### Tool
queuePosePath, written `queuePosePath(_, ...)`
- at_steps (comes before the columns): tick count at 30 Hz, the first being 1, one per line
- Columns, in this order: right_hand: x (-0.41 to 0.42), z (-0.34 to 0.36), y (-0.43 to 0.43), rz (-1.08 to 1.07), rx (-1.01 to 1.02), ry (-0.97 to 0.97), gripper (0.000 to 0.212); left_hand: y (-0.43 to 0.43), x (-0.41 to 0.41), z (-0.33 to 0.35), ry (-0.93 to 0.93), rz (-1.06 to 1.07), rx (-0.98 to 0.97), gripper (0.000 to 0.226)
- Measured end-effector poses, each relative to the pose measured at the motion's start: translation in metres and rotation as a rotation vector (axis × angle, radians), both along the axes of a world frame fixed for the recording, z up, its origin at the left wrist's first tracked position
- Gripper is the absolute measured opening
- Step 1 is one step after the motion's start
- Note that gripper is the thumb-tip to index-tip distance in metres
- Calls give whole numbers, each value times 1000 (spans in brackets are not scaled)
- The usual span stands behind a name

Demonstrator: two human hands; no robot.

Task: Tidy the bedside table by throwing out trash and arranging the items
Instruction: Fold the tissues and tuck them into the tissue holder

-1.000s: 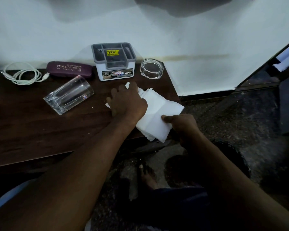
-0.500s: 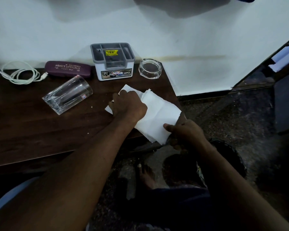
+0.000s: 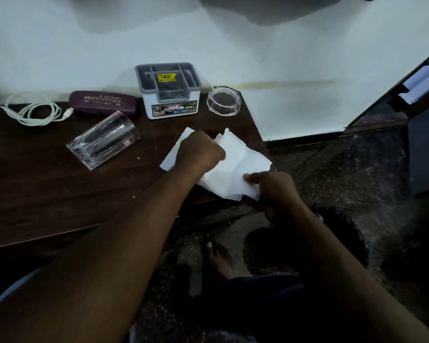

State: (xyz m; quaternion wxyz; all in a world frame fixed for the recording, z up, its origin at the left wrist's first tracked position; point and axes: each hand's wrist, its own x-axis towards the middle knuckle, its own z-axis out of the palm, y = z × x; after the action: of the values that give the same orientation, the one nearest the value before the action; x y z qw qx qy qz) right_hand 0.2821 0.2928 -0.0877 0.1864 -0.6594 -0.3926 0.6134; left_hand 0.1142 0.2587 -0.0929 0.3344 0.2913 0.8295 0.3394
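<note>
Dark wood table (image 3: 60, 199) is carrying the tissues (image 3: 235, 167), lying between both grips. The left hand (image 3: 200, 152) is clenching their far part, fingers curled; the right hand (image 3: 275, 191) is pinching the near edge, thumb on top. What looks like a bin (image 3: 349, 233) is standing just below the right grip. Recommended: bunch every sheet into one wad before lifting, avoiding the glass (image 3: 103, 142) left of the left grip.

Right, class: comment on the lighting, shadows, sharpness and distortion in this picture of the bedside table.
Head view: dim overall, floor very dark; a broad soft shadow crosses the wall at the top; the lettering on the glasses case reads sharply; the tumbler shows faint glints, no glare; the door frame at right leans, wide-lens distortion.
</note>
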Motion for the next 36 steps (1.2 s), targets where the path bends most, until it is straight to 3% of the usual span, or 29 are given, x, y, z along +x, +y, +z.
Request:
queuePosePath(3, -2, -2, 5, -13, 38, -22, 51, 2, -2, 4, -157, 52, 41, 25)
queuePosePath(6, -3, -7, 10, 64, 168, -159, 30, 0, -3, 5, -293, 97, 92, 18)
queuePosePath(8, -3, -10, 12, 160, 282, -263, 32, 0, -3, 4, -367, 130, 140, 15)
queuePosePath(12, -3, -11, 15, 284, 419, -407, 43, 1, 0, 0, -421, 169, 191, 30)
queuePosePath(20, 1, -7, 24, 434, 463, -476, 51, 1, 5, 1, -378, 186, 232, 68)
queuePosePath(23, -1, -1, 29, 429, 429, -470, 69, 0, -3, 12, -514, 201, 318, 70)
queuePosePath(27, -5, 4, 31, 456, 408, -485, 78, -9, -27, 20, -597, 250, 357, 62)
queuePosePath(29, -8, 5, 29, 488, 452, -531, 86, -19, -40, 17, -532, 257, 303, 60)
queuePosePath(32, -13, 10, 24, 522, 472, -542, 87, -37, -52, 5, -245, 205, 150, 63)
queuePosePath(36, -18, 12, 22, 619, 525, -600, 57, -51, -53, -10, 161, 102, 65, 69)
